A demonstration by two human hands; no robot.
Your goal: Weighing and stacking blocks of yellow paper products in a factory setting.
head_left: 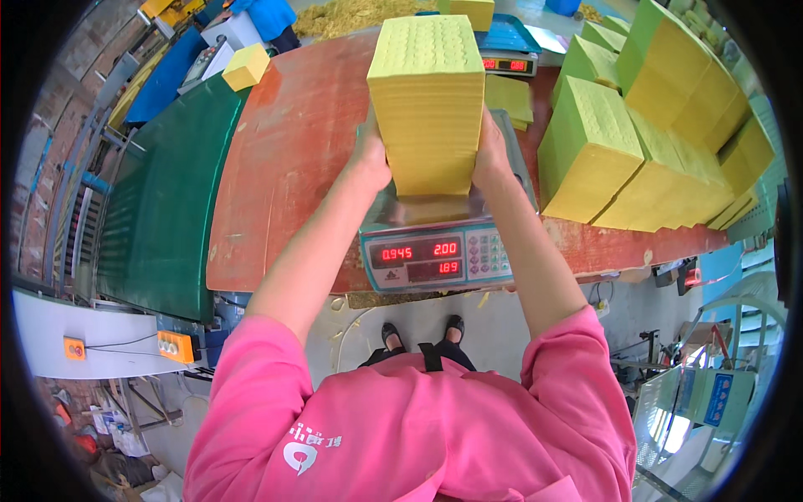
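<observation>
A tall block of stacked yellow paper sheets, with rows of small crescent marks on top, stands upright between my hands. My left hand presses against its left side and my right hand against its right, both with fingers partly hidden behind the block. Beneath it is a digital scale with lit red digits and a keypad on its front. Whether the block rests on the metal pan or hangs just above it, I cannot tell.
A worn red tabletop carries the scale. Several yellow paper blocks are piled at the right. Behind stands a second scale, near a low paper stack. Left is a green conveyor belt, with one block at its far end.
</observation>
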